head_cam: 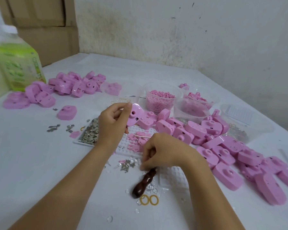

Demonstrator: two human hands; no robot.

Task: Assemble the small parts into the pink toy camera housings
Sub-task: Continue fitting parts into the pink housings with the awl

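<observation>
- The left grip [113, 121] is raised over the middle of the bench [40, 163]. Thumb and fingers pinch one pink housing [134, 117] by its edge, lens hole towards the camera.
- The right grip [164, 153] is lower and nearer the front edge, fingers curled round a dark wooden-handled tool [144, 183]. Its fingertips reach down to the loose screws [127, 165].
- Progress looks early to middling. One heap of housings [68, 84] lies towards the far left corner, with a single housing [66, 112] just in front of it. A much larger heap [239, 155] runs along the right edge. I judge the right heap is waiting for parts, but nothing shows which heap is finished.
- Supplies remain plentiful: a tub of pink pellets [161, 97], a tray of metal pieces [90, 132] and small pink parts on a white studded tray [123, 150].
- Hard to make out:
  - Whether the right fingertips pinch a screw as well; they are blurred.
  - Whether the thin metal pin [142, 136] beyond the knuckles is the tool's shaft.
  - What already sits inside the held housing.
- The right heap is cut off at the frame's side.
</observation>
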